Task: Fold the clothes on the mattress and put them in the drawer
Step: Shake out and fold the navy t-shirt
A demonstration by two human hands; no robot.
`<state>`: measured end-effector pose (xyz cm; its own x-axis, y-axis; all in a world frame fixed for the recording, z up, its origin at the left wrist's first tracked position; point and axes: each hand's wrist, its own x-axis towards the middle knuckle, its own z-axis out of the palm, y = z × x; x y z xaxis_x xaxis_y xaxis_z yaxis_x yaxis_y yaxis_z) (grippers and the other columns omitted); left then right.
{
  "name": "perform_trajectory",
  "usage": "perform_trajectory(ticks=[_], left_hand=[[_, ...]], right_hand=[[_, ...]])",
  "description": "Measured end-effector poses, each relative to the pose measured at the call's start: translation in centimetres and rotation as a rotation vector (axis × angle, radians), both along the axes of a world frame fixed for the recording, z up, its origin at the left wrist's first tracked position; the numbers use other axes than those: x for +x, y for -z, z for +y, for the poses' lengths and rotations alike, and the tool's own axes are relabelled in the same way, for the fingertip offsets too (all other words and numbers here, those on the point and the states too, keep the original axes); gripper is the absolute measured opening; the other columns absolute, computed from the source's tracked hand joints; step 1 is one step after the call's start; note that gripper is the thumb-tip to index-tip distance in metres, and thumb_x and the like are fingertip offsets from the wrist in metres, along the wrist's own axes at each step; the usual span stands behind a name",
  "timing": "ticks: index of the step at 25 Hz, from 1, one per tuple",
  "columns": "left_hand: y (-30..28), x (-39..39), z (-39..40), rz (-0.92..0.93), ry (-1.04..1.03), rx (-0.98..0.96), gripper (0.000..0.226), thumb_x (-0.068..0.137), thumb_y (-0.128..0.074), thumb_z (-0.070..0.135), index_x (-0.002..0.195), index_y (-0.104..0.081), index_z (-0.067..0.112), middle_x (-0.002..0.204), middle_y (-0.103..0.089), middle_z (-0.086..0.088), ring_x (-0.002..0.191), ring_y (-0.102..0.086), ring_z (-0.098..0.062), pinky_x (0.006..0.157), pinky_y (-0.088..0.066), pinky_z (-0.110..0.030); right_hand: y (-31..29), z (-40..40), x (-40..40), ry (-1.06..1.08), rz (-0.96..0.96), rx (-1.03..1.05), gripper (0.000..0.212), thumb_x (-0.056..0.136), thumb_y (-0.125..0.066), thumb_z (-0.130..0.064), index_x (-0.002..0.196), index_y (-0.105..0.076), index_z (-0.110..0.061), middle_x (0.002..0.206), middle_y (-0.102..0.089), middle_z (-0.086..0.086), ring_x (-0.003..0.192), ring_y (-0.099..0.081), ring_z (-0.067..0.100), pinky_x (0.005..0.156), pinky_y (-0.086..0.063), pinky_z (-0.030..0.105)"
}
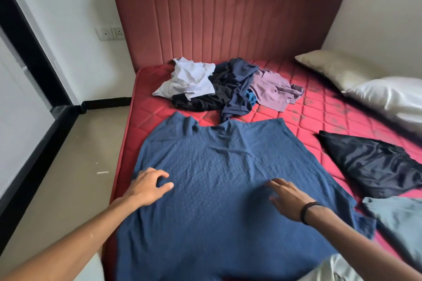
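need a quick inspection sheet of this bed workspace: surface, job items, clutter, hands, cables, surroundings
Surface: red quilted mattress, bare, with dark marks toward the right.
Job's things: blue shirt spread flat at the near edge; unfolded pile of white, navy, black and lilac clothes near the headboard; black garment and grey-blue garment lying at right. No drawer in view.
Clutter: beige pillow and white pillow at the right edge.
Hands: left hand and right hand both open, over the blue shirt, gripping nothing; black band on the right wrist.
Cables: nothing seen.
Surroundings: wall sockets left of the headboard; beige floor with small bits of debris.
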<state>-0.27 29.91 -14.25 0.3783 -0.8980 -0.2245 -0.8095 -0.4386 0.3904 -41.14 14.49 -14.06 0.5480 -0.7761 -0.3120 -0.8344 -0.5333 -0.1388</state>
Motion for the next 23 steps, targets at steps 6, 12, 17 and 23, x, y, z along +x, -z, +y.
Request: perform_trajectory(ticks=[6,12,17,23], left_hand=[[3.3,7.7,-10.2,-0.043,-0.475,-0.126,0.065,0.094,-0.060,0.059,0.143,-0.057,0.017,0.141,-0.052,-0.022,0.133,-0.048,-0.041,0.109,-0.042,-0.048],[7.3,9.6,-15.7,-0.160,-0.641,-0.548,0.037,0.092,-0.070,0.043,0.113,-0.063,0.014,0.109,-0.059,-0.027,0.105,-0.053,-0.047,0.098,-0.041,-0.055],[9.4,10.0,-15.5,-0.197,-0.636,-0.687,0.042,0.096,-0.067,0.040,0.128,-0.065,0.012,0.118,-0.058,-0.020,0.109,-0.051,-0.041,0.105,-0.039,-0.052],[9.0,10.7,-15.4,-0.135,-0.627,-0.693,0.022,0.098,-0.064,0.026,0.104,-0.069,0.006,0.100,-0.066,-0.023,0.095,-0.057,-0.045,0.089,-0.042,-0.051]], right_hand=[[1.1,-11.7,7.9,0.280,-0.263,-0.132,0.030,0.103,-0.044,-0.039,0.108,-0.065,-0.018,0.116,-0.070,0.015,0.110,-0.064,0.039,0.085,-0.051,0.044],[-1.7,-26.4,21.8,0.098,-0.377,-0.201,0.062,0.094,-0.067,-0.041,0.150,-0.048,-0.022,0.134,-0.065,0.019,0.123,-0.060,0.040,0.102,-0.047,0.043],[-2.2,-30.9,31.0,0.110,-0.014,-0.075,0.045,0.077,-0.087,-0.029,0.118,-0.074,-0.015,0.100,-0.074,0.006,0.088,-0.070,0.019,0.074,-0.057,0.027],[-5.8,-31.2,30.9,0.139,-0.678,-0.095,0.062,0.085,-0.065,-0.012,0.145,-0.052,-0.023,0.111,-0.069,0.000,0.090,-0.070,0.024,0.084,-0.060,0.040]])
